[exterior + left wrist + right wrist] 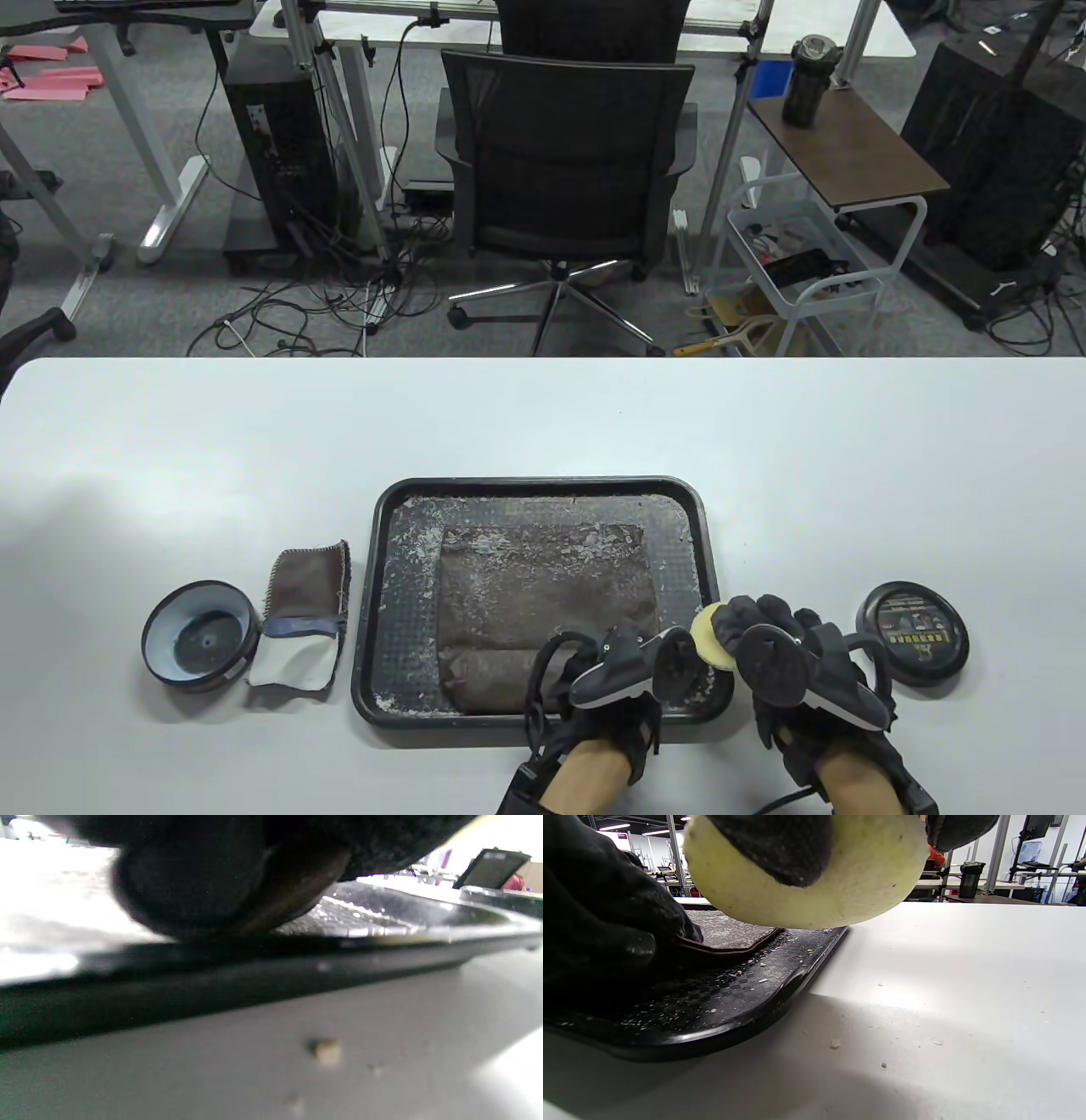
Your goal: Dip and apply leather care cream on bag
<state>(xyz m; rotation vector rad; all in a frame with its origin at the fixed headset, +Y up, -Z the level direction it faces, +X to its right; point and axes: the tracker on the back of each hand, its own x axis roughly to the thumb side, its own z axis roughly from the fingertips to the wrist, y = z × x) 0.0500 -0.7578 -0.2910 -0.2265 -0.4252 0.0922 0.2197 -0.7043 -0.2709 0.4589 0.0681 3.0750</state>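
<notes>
Flat brown leather bag (543,594) lies in black flake-strewn tray (679,501) on tabletop. Left hand (607,671) rests on bag's near edge, likely steadying it; finger curl unclear. Right hand (785,649) pinches round yellow sponge (708,638) above tray's right rim, beside closed black cream tin (915,632), likely for dipping.

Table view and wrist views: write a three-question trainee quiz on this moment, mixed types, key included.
1. True or false: the right hand holds the yellow sponge.
2. The brown bag lies A) in the black tray B) on the bare table C) in the blue bowl.
3. Which side of the tray is the folded cloth on in the table view?

Key: 1 true; 2 A; 3 left, between bowl and tray.
</notes>
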